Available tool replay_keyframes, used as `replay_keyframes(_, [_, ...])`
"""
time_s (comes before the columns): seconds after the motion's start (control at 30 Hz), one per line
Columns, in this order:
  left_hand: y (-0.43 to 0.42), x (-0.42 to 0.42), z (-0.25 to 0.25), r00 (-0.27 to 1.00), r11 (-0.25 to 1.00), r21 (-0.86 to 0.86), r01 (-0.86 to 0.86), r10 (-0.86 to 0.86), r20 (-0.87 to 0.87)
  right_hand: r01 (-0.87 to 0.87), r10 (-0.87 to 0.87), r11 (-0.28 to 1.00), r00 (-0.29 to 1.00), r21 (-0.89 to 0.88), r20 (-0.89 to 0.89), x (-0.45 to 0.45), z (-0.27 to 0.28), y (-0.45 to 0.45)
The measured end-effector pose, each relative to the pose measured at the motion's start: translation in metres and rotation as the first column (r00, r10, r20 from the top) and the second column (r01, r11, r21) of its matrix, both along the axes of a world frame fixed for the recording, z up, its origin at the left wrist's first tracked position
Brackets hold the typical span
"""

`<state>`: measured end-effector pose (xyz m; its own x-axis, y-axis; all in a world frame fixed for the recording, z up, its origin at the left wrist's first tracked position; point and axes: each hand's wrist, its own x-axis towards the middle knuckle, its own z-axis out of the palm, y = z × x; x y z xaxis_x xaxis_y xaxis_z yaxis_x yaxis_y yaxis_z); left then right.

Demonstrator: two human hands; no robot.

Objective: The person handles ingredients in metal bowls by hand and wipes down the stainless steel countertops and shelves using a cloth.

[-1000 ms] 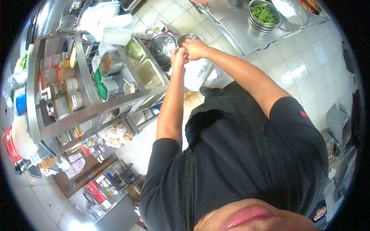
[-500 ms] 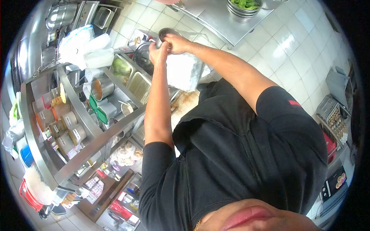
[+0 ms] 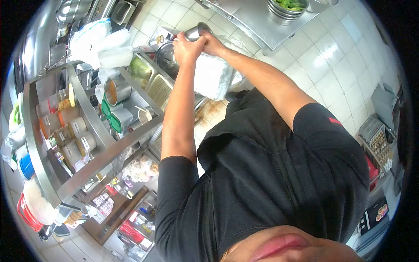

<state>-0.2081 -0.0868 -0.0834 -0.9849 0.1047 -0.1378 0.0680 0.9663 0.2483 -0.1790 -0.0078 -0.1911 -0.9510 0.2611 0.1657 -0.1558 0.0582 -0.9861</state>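
Note:
A steel cylindrical container (image 3: 193,32) is held out in front of me, lying tilted with its round mouth (image 3: 204,29) turned to the right. My left hand (image 3: 187,47) grips its near left side. My right hand (image 3: 213,45) is closed at the rim by the mouth, its fingertips partly hidden. What the container holds cannot be seen. Just below my hands lies a white plastic-wrapped bundle (image 3: 212,77). Left of my left wrist sits a round steel pot (image 3: 165,57), partly covered by the forearm.
A steel prep station (image 3: 131,150) with labelled tubs, a sauce pot (image 3: 117,91) and trays of greens (image 3: 140,72) runs along my left. White plastic bags (image 3: 94,46) rest on its far end. Ahead right stands a steel table (image 3: 244,17) with stacked bowls of green leaves (image 3: 290,4).
The steel container has turned so its mouth faces right, and it has moved slightly right and forward. My right hand has shifted from over the mouth to the rim.

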Motion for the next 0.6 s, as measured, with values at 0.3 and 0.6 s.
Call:
replay_keyframes(0.3, [0.010,0.017,0.021,0.996,0.999,0.000,0.046,-0.045,-0.077,0.063,-0.067,0.993,0.997,-0.099,-0.034,0.003,0.000,-0.001])
replay_keyframes(0.6, [0.012,0.030,0.040,0.996,0.999,0.004,0.033,-0.032,-0.080,0.064,-0.073,0.995,0.989,-0.070,-0.128,0.008,0.014,-0.003])
